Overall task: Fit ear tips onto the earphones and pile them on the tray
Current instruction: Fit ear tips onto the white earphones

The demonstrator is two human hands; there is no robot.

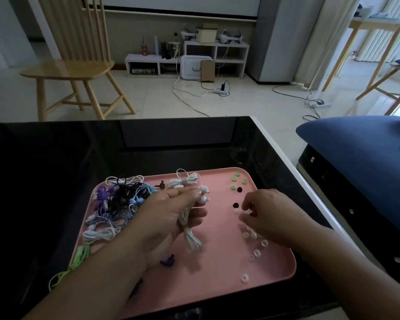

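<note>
Head view: I look down on the pink tray (217, 285) on the black table (56, 158).
Earphones in hand: my left hand (169, 218) is wrapped round a coiled white earphone set (189, 229) over the middle of the tray, both buds poking out past the fingertips, bare, I judge, so a tip can be pushed on.
Right hand: my right hand (270, 215) curls down over the right side of the tray, fingertips among the clear ear tips (256, 252); whether it already pinches one I cannot tell.
Other tips: green ear tips (236, 179) at the tray's far right corner, black ones (235, 205) nearer.
Pile: tangled earphones (116, 204) crowd the tray's left side, a green set (79, 257) spilling over its left rim.
</note>
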